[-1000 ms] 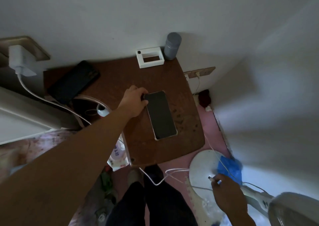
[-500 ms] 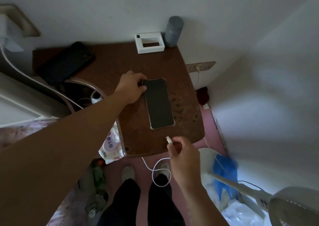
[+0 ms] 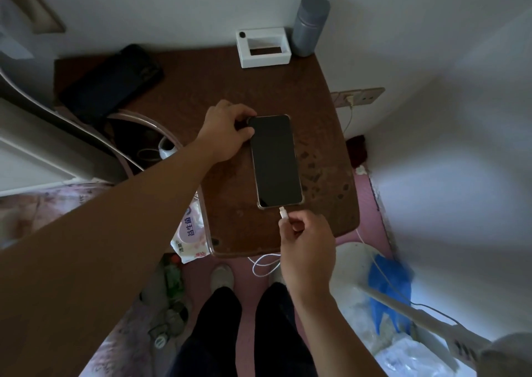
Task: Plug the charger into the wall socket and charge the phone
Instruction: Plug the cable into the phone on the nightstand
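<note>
Brown and mottled, the wooden table (image 3: 178, 88) has rounded corners and a worn, speckled top. Near its middle lies the phone (image 3: 275, 160), a flat dark glass slab in a clear, bumper-cornered case, screen up and unlit. The left hand (image 3: 226, 132) rests at the phone's far left corner, fingers curled and pinching that corner against the table. Just off the phone's near short edge, the right hand (image 3: 306, 244) pinches the small white plug (image 3: 283, 213) between thumb and forefinger; its tip points at the phone's bottom edge and sits right at it, though I cannot tell whether it is seated. From the right hand a thin white cable (image 3: 263, 266) loops down past the table's near edge. At the table's far edge stand a white rectangular box frame (image 3: 263, 48) and, beside it, a grey matte cylinder (image 3: 310, 24). On the far left corner lies a flat black device (image 3: 112, 81).
</note>
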